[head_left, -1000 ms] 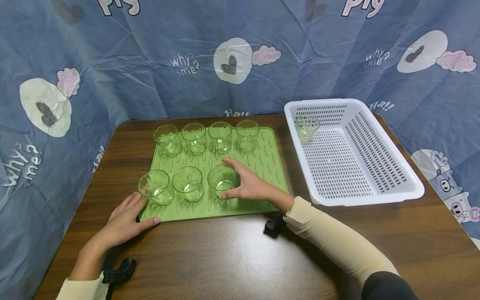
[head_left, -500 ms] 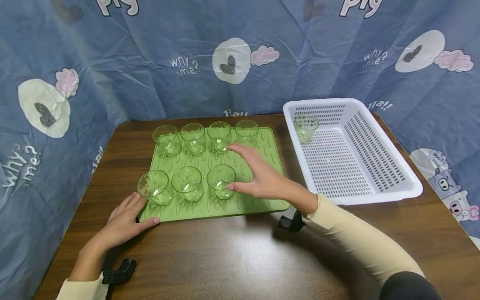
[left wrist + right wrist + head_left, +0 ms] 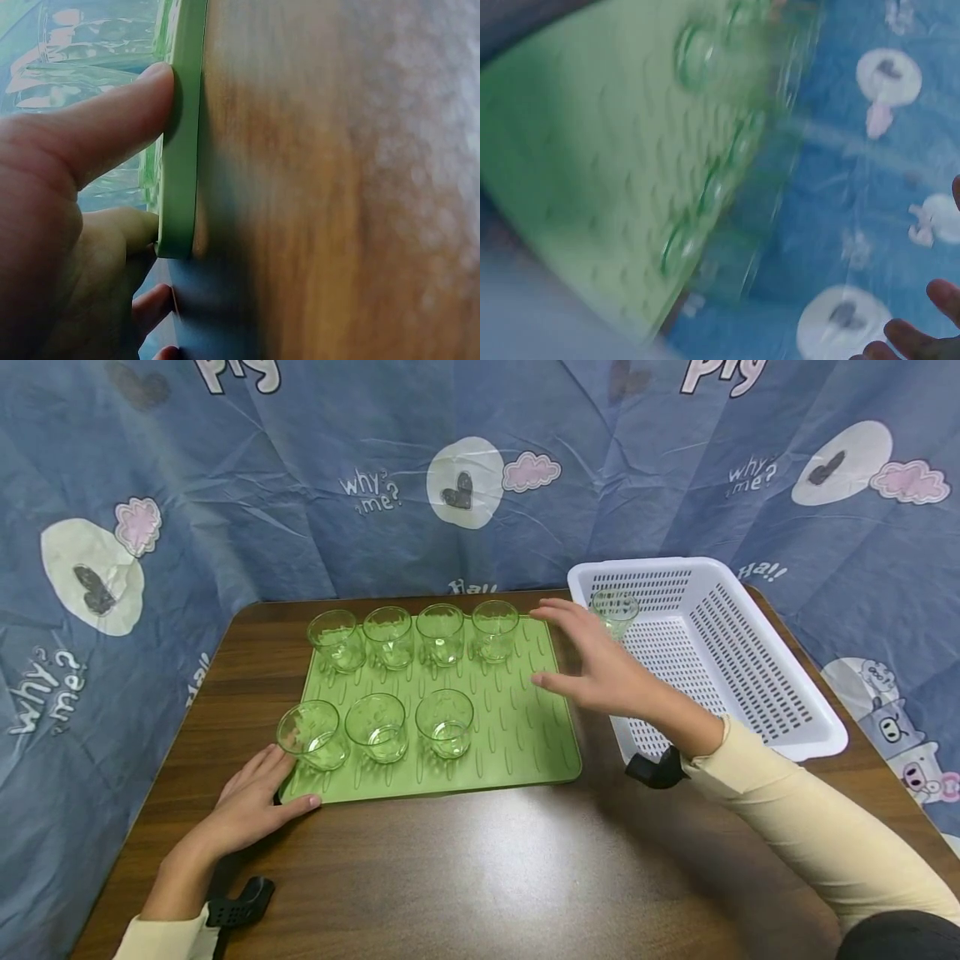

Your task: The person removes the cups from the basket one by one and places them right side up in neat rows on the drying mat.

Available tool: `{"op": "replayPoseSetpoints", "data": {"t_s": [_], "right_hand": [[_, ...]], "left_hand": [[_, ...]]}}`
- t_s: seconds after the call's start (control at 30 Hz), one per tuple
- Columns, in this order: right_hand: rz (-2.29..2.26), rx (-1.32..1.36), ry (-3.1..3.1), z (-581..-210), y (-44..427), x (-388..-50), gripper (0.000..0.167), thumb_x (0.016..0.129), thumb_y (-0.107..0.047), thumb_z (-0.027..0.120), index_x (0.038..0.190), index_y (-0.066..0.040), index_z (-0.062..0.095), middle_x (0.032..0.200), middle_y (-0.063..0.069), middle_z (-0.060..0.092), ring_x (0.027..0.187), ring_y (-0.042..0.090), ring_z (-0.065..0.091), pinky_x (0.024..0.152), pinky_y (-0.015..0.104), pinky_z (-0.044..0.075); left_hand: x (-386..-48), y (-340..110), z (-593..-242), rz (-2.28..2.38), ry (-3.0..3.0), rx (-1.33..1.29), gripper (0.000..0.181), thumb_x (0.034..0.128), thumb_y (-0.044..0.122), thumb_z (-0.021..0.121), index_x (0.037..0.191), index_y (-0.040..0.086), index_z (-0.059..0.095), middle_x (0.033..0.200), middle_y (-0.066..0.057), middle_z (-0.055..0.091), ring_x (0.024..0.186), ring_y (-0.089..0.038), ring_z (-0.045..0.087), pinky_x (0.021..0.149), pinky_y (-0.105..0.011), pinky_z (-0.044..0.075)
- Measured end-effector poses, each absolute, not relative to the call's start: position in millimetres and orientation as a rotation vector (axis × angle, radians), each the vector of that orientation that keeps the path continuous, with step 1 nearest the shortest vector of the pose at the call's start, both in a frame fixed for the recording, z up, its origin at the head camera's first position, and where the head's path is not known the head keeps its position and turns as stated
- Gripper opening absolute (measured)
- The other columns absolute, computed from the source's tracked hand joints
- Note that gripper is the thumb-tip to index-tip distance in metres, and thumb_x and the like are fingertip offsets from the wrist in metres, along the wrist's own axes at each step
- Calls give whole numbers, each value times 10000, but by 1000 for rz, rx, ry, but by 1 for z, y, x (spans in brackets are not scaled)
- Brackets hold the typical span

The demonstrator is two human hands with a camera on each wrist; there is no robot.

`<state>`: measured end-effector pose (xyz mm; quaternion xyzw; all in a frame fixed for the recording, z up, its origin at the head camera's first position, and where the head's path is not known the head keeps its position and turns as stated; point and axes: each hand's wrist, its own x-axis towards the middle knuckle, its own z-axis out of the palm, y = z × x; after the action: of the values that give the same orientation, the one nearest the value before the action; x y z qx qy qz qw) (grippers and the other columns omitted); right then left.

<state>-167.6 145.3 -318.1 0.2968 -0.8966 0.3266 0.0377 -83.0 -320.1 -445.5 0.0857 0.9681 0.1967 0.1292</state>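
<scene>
A green ridged mat lies on the table with clear drinking glasses upright on it. Several stand in the back row, the rightmost glass included; three form the front row, ending in a glass near the middle. My left hand rests at the mat's front left corner, beside the front-left glass. In the left wrist view its thumb touches the mat's edge. My right hand hovers empty between mat and basket, fingers spread; some fingertips show in the right wrist view.
A white perforated basket stands on the right with one glass in its back left corner, partly behind my right hand. The brown wooden table ends at a blue printed cloth hanging behind.
My right hand has left the right glass of the front row and moved right and back towards the basket, holding nothing. That glass stays standing. My left hand has stayed in place.
</scene>
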Motion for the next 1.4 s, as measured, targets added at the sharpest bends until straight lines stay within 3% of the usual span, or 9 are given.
{"op": "replayPoseSetpoints", "data": {"t_s": [0.4, 0.57, 0.67, 0.83, 1.17, 1.4], "right_hand": [[963, 751, -2764, -304, 187, -188, 633, 875, -189, 717, 1438, -35, 472, 1550, 176, 406, 1448, 384, 344, 1184, 569, 265], [895, 645, -2762, -303, 210, -214, 599, 877, -162, 708, 1407, 13, 491, 1483, 240, 466, 1419, 426, 375, 1196, 565, 246], [918, 512, -2814, -307, 225, -229, 587, 901, -165, 684, 1420, 14, 477, 1478, 252, 467, 1407, 427, 391, 1161, 569, 298], [947, 353, -2893, -315, 237, -242, 620, 930, -225, 658, 1466, -9, 436, 1521, 237, 434, 1380, 430, 420, 1100, 582, 362], [1054, 146, -2988, -333, 247, -268, 742, 929, -274, 651, 1540, -28, 310, 1574, 237, 351, 1444, 446, 327, 1171, 589, 282], [1235, 40, -3045, -353, 255, -282, 879, 914, -222, 672, 1594, -55, 141, 1611, 296, 222, 1474, 483, 262, 1193, 602, 249]], "left_hand": [[-83, -320, -445, 577, 2819, 243, 930, 908, 518, 645, 1509, -102, 300, 1575, -383, 178, 1463, -553, 128, 1068, -767, 153], [-83, -320, -445, 582, 2812, 239, 933, 912, 520, 640, 1509, -108, 293, 1577, -383, 171, 1465, -553, 118, 1069, -768, 148], [-83, -320, -445, 584, 2810, 240, 934, 912, 520, 639, 1511, -107, 290, 1578, -382, 169, 1464, -555, 118, 1065, -771, 149], [-83, -320, -446, 581, 2812, 241, 930, 910, 517, 642, 1501, -117, 304, 1573, -389, 174, 1462, -557, 123, 1066, -768, 155], [-82, -320, -445, 582, 2807, 236, 928, 913, 517, 636, 1499, -122, 303, 1572, -391, 174, 1463, -558, 118, 1068, -769, 149], [-82, -319, -443, 581, 2807, 234, 935, 910, 516, 642, 1503, -120, 297, 1574, -389, 171, 1465, -557, 121, 1074, -763, 149]]}}
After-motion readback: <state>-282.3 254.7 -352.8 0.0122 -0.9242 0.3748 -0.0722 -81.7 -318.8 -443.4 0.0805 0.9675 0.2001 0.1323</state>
